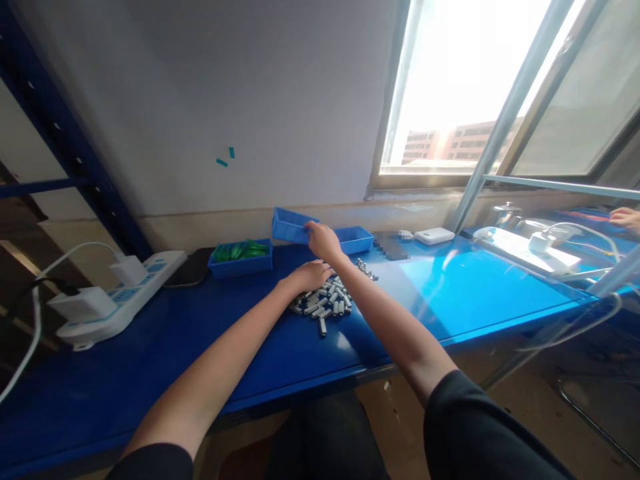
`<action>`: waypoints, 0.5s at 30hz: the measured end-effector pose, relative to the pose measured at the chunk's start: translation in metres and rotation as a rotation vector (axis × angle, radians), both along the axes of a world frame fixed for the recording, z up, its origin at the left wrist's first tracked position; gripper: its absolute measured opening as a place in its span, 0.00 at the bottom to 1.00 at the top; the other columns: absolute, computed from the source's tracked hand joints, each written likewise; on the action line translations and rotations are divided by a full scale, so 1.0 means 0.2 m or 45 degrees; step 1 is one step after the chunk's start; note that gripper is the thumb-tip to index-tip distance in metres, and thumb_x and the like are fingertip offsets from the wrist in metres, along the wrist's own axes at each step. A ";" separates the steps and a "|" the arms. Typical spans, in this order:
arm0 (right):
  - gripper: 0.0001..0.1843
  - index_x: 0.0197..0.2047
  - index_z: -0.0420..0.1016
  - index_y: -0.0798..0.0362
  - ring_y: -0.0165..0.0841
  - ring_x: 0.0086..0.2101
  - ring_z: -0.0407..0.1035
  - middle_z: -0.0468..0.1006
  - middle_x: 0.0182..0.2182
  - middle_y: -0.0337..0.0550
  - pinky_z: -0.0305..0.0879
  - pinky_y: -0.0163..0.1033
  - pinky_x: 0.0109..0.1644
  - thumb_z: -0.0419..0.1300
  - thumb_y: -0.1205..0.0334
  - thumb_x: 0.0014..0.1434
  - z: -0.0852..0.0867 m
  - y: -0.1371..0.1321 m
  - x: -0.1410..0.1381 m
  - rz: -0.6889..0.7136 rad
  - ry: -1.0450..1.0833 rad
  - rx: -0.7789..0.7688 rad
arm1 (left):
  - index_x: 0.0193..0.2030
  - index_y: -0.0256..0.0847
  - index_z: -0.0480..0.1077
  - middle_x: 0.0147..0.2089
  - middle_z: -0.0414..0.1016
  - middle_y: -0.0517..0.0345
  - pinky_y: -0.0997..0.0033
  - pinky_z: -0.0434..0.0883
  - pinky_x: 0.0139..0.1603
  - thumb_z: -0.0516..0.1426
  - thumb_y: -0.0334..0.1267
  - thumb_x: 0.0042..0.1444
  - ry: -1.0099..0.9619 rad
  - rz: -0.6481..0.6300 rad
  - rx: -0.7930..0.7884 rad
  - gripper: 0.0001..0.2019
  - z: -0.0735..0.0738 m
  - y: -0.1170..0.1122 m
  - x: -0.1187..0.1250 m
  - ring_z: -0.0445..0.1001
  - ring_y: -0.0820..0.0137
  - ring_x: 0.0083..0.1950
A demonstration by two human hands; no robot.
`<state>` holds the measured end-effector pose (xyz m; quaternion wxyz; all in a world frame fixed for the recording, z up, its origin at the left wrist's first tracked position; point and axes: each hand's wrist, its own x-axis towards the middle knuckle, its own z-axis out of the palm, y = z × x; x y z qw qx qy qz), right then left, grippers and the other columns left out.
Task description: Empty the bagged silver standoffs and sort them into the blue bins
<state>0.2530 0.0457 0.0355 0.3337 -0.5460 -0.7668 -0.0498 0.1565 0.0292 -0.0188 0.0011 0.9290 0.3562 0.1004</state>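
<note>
My right hand (pixel 324 241) grips the right end of a small blue plastic bin (pixel 290 225), which is tilted and held above the table's back edge. Below it, my left hand (pixel 311 275) lies over a pile of short silver metal cylinders (pixel 327 301), its fingers stretched to the right; the fingertips are partly hidden. A second blue bin (pixel 356 240) stands behind my right wrist. To the left, another blue bin (pixel 240 267) contains green pieces (pixel 241 251). Several smaller metal parts (pixel 367 270) lie right of my right forearm.
On the blue table (pixel 200 347), a white power strip (pixel 125 300) with plugs and a dark phone (pixel 189 268) are at the left. At the right are a white box (pixel 434 236), a metal frame post (pixel 510 113) and another power strip (pixel 525 251). Another person's hand (pixel 625 217) shows far right.
</note>
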 end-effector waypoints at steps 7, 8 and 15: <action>0.20 0.52 0.72 0.51 0.43 0.48 0.65 0.76 0.45 0.51 0.57 0.46 0.55 0.49 0.69 0.59 -0.09 0.01 0.03 -0.119 -0.310 -0.076 | 0.45 0.44 0.75 0.47 0.77 0.53 0.65 0.67 0.53 0.47 0.46 0.63 -0.408 0.151 0.198 0.17 0.18 -0.18 -0.36 0.72 0.62 0.50; 0.19 0.51 0.73 0.51 0.43 0.49 0.64 0.76 0.44 0.52 0.56 0.47 0.55 0.50 0.69 0.59 -0.11 0.00 0.04 -0.109 -0.322 -0.096 | 0.44 0.43 0.75 0.46 0.77 0.53 0.63 0.65 0.56 0.48 0.46 0.62 -0.485 0.204 0.275 0.17 0.20 -0.19 -0.45 0.72 0.61 0.51; 0.25 0.61 0.64 0.54 0.48 0.56 0.55 0.68 0.52 0.57 0.52 0.49 0.60 0.53 0.60 0.60 -0.14 -0.16 0.10 -0.085 -0.199 -0.052 | 0.60 0.38 0.62 0.61 0.65 0.44 0.55 0.59 0.63 0.58 0.54 0.51 -0.884 0.799 0.360 0.33 0.16 -0.03 -1.09 0.64 0.54 0.61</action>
